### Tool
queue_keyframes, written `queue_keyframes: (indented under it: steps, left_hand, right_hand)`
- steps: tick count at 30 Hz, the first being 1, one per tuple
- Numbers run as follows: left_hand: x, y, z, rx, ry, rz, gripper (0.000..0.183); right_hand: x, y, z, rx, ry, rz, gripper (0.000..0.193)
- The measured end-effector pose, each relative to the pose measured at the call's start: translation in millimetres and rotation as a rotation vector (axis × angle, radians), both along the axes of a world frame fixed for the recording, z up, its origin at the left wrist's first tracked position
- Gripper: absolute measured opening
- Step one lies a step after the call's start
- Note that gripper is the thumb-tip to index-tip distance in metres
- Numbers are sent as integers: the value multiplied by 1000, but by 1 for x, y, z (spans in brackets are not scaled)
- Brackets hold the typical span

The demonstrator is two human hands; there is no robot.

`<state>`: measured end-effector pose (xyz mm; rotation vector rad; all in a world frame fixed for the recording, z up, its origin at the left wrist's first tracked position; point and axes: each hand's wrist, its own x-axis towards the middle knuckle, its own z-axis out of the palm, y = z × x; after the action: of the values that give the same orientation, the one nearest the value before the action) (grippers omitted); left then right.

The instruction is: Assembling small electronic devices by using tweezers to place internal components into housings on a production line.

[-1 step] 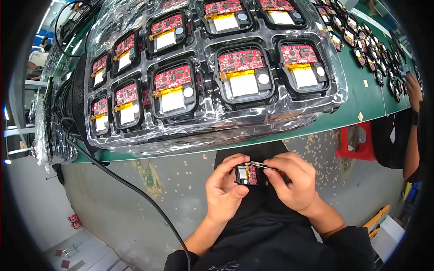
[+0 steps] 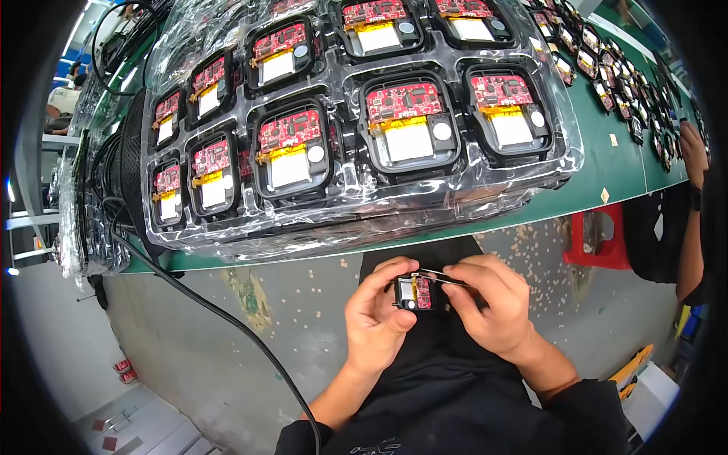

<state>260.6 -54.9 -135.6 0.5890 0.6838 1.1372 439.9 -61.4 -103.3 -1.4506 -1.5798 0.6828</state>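
My left hand [image 2: 374,318] is closed around the edges of a small black square device housing [image 2: 404,305], holding it over my lap. Inside it show a red circuit board [image 2: 424,291], a silver-white block, a yellow strip and a white round part. Pinched in my right hand [image 2: 491,302] is a pair of thin metal tweezers [image 2: 440,277]. Their tips reach the housing's upper edge, close to my left index finger. Whether the tips grip anything is too small to tell.
A stack of clear plastic trays [image 2: 349,199] with several similar housings [image 2: 409,121] stands on the green table [image 2: 599,163]. More housings [image 2: 629,98] lie at the far right. A black cable [image 2: 220,315] hangs at the left. A red stool [image 2: 599,246] and another person's arm [image 2: 691,250] are at right.
The tweezers' two arms look slightly farther apart near the tips. Both hands and the housing stay in place.
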Motion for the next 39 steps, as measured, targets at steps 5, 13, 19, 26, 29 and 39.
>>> queue_keyframes:
  steps: [5, 13, 19, 26, 29, 39]
  left_hand:
    - [-1, -1, 2, -60, 14, 11, 69]
    - [-2, -2, 3, -64, 44, -16, 69]
    - [-3, -3, -3, -12, 120, -9, 72]
    - [0, -1, -1, 3, 45, 2, 66]
    - [0, 0, 6, -25, 108, -16, 69]
    - [1, 3, 8, -133, 19, -46, 64]
  right_hand:
    - [3, 3, -8, 260, -246, 0, 30]
    - [3, 3, -9, 343, -371, 26, 28]
    - [-2, 3, -9, 124, -50, 28, 20]
    - [0, 0, -5, -16, 45, 43, 20]
    - [0, 2, -9, 66, -21, 22, 19]
    - [9, 0, -11, 294, -383, 65, 27]
